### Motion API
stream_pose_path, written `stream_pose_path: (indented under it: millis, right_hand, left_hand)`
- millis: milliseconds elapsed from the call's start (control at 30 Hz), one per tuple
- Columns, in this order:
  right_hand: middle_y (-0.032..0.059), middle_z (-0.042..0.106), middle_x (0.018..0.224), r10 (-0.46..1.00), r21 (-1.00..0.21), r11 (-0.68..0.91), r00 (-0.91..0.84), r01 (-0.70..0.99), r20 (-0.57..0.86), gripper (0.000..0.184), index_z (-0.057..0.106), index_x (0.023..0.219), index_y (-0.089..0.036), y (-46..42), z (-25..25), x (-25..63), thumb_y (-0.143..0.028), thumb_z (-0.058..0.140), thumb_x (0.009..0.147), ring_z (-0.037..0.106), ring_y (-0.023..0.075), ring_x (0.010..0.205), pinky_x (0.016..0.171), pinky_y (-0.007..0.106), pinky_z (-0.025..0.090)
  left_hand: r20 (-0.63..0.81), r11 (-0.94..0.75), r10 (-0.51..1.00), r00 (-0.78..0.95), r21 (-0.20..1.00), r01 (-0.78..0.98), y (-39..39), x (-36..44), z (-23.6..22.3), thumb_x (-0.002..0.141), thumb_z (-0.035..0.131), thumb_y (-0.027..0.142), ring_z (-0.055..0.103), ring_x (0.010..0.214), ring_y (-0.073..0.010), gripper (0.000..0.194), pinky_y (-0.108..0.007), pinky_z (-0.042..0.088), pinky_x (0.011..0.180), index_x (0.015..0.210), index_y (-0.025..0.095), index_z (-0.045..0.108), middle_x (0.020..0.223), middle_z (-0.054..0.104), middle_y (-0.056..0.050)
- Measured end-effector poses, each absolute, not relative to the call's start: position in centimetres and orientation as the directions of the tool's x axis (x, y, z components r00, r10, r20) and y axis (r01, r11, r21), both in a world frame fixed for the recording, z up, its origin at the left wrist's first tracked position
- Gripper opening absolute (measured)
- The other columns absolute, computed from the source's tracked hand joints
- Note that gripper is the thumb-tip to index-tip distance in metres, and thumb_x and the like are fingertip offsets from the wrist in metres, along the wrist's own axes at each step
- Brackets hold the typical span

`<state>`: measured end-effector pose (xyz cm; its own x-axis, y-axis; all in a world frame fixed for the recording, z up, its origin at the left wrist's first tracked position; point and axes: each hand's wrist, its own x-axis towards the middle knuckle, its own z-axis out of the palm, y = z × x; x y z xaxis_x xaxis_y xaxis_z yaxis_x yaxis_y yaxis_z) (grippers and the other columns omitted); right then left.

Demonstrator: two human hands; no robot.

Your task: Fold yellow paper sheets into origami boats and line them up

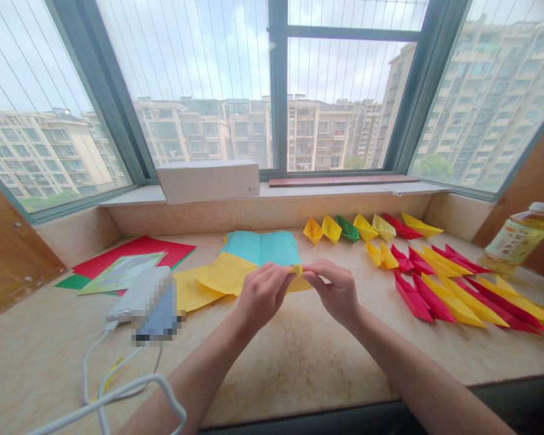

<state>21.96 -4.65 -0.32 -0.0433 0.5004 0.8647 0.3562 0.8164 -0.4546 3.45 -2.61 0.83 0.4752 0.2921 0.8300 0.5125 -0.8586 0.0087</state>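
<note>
Toward the far edge of the surface (272, 368), your left hand (263, 291) and right hand (338, 290) pinch yellow paper (298, 273) between fingertips; align its edges, crease evenly.

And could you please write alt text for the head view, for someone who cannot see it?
A person's left hand and right hand pinch yellow paper between them over a counter by a window. Boat-shaped paper folds, mostly yellow and red, sit in rows to the right near a bottle; coloured sheets lie to the left.
</note>
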Motion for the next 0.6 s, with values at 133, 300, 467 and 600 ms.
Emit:
stream_pose_path:
  millis: [133,300,467,600]
  right_hand:
    - [0.0038,0.074,0.085,0.549,-0.463,0.775,-0.096,0.430,0.830,0.013,0.071,0.096,-0.022,-4.3,-0.6,22.0,-0.025,0.059,0.092,0.066,0.0176,0.077,0.073,0.031,0.051]
    - [0.0024,0.068,0.074,0.613,-0.545,0.672,0.036,0.502,0.789,0.017,0.065,0.083,-0.020,-4.2,-0.7,21.8,-0.031,0.056,0.092,0.062,0.0166,0.068,0.066,0.030,0.049]
    - [0.0000,0.061,0.066,0.767,-0.763,0.544,0.162,0.348,0.621,0.024,0.057,0.074,-0.020,-3.3,-0.6,22.5,-0.038,0.055,0.090,0.057,0.0148,0.062,0.059,0.026,0.046]
    - [-0.0013,0.058,0.065,0.855,-0.831,0.513,-0.041,0.217,0.517,0.029,0.057,0.080,-0.020,-2.7,-0.7,23.0,-0.044,0.049,0.093,0.054,0.0133,0.057,0.051,0.024,0.042]
  left_hand:
    - [0.800,-0.824,0.239,0.551,-0.134,0.551,-2.3,3.1,0.9,0.094,0.053,0.019,0.050,0.062,-0.0162,0.010,-0.027,0.040,0.061,0.095,0.015,0.063,0.065,0.061,-0.002]
    - [0.780,-0.836,0.373,0.503,0.047,0.547,-1.8,3.2,0.6,0.094,0.053,0.024,0.058,0.074,-0.0181,0.015,-0.029,0.046,0.071,0.101,0.016,0.063,0.080,0.069,-0.005]
    - [0.685,-0.819,0.527,0.503,0.252,0.515,-1.0,3.2,0.0,0.097,0.048,0.029,0.065,0.077,-0.0176,0.023,-0.028,0.048,0.072,0.089,0.017,0.066,0.083,0.072,-0.005]
    - [0.667,-0.814,0.554,0.498,0.308,0.493,-0.8,3.1,0.0,0.097,0.049,0.032,0.066,0.078,-0.0177,0.026,-0.029,0.050,0.074,0.089,0.017,0.068,0.083,0.073,-0.006]
